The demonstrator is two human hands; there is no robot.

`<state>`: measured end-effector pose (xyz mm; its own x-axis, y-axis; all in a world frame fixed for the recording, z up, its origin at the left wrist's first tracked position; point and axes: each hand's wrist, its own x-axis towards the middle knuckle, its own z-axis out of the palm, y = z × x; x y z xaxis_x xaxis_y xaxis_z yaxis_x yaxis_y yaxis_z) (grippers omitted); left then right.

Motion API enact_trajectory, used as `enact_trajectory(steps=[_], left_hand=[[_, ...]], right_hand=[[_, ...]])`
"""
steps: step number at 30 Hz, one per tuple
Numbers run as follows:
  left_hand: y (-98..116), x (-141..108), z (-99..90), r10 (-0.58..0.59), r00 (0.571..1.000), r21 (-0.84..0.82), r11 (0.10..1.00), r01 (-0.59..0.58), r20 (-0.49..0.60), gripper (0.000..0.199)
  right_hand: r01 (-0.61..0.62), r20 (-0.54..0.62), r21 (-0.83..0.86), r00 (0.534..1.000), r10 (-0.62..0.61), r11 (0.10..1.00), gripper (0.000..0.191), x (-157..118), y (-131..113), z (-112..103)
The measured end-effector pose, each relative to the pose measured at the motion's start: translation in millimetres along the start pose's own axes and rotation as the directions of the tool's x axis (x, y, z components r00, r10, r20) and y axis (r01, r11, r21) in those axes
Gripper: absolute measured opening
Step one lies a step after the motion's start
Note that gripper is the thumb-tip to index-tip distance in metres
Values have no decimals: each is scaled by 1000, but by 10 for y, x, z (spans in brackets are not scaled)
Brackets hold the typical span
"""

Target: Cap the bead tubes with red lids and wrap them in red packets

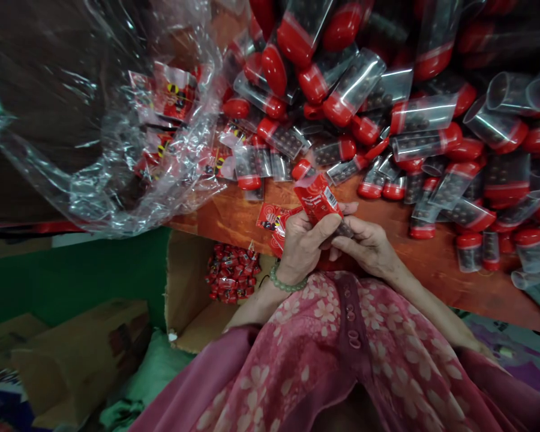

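A clear plastic tube with a red cap, wrapped in a red printed sleeve [317, 197], is held tilted near the table's front edge. My left hand [299, 237], with a green bead bracelet at its wrist, is closed round the tube, thumb across its lower part. My right hand [369, 240] pinches the tube's lower end, where dark beads show through the plastic. Parts of the fingers are hidden behind the tube. Flat red printed sleeves [270, 217] lie on the table just beyond my left hand.
Many red-capped tubes of dark beads [425, 114] are heaped across the orange table [234, 210]. A clear plastic bag [103, 198] with more printed sleeves lies at the left. Below the edge, a cardboard box [180, 288] holds red wrapped pieces [234, 273].
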<state>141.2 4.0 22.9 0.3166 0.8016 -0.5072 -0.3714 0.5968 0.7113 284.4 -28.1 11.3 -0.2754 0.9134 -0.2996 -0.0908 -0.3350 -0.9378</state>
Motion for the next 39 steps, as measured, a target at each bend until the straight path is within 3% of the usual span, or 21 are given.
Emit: enact_trajectory(steps=[4,8,12,15,19,24,29,34,39], left_hand=[[11,-6,-35,-15,997,17,1000,14,80,52],[9,-9,-78,-88,988,82,994,78,127,61],[-13,-4,-59,-66,987,48,997,60,149,68],[-22,0,-23,-19,994,-19,1000,21,105,73],[-62,-15,4,-5,998,26,1000,3,61,62],[-124,-57,39,-5,990,96,995,-8,140,59],[-114,-71,53,-7,982,142,990,-21,190,58],[-73,-85,74,20,962,193,978,-75,271,60],[-19,-114,128,1,893,154,985,-78,449,58]], right_hand=[[31,-79,-123,996,-41,992,35,-8,-21,-14],[-52,46,52,998,49,997,43,-7,-73,-45],[-22,-16,18,1000,22,1000,40,2,-95,-58],[23,-35,-73,999,-26,997,39,-3,-82,-62],[25,-10,-61,1000,-25,998,37,-26,-58,-56],[52,-72,74,996,-47,996,29,-48,-69,-33],[10,-62,210,998,3,978,40,-39,-58,-50],[86,-215,80,974,-67,993,61,-36,47,-114],[167,-308,-41,936,-171,985,62,-56,156,-152]])
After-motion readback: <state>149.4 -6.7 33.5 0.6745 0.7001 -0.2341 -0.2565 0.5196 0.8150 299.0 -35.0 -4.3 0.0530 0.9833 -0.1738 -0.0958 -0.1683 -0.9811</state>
